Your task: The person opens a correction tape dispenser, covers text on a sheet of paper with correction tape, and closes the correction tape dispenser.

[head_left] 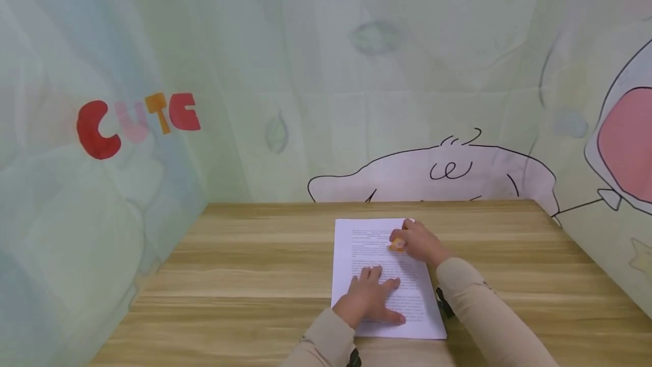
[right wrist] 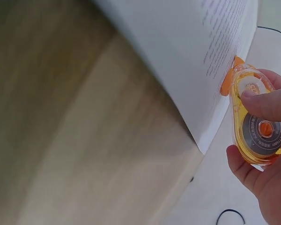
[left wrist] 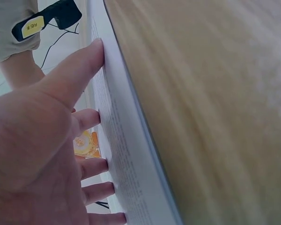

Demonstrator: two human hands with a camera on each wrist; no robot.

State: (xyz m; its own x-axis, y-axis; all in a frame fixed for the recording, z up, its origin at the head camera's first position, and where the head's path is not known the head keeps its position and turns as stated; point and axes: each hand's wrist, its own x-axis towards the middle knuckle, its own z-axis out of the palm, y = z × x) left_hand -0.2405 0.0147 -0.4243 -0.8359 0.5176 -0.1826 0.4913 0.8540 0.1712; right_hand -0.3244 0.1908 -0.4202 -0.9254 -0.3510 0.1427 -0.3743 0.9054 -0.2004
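Observation:
A stack of white printed paper (head_left: pixel 342 254) lies on the wooden table, its layered edge showing in the left wrist view. Fingers spread wide, my left hand (head_left: pixel 370 296) presses on the lower half of the top sheet. Near the sheet's upper right, my right hand (head_left: pixel 419 241) grips an orange and clear correction tape (head_left: pixel 397 244). In the right wrist view, the thumb lies across the correction tape's round casing (right wrist: pixel 261 133), with a finger curled under its lower end. Its orange tip (right wrist: pixel 227 83) is right at the page, beside the printed lines.
The wooden table (head_left: pixel 254 265) extends to both sides of the paper. Behind it hangs a pale green curtain (head_left: pixel 285 72) with cartoon drawings and coloured letters. A dark strap (head_left: pixel 444 302) hangs at the right sleeve, and another (head_left: pixel 354 357) at the left sleeve.

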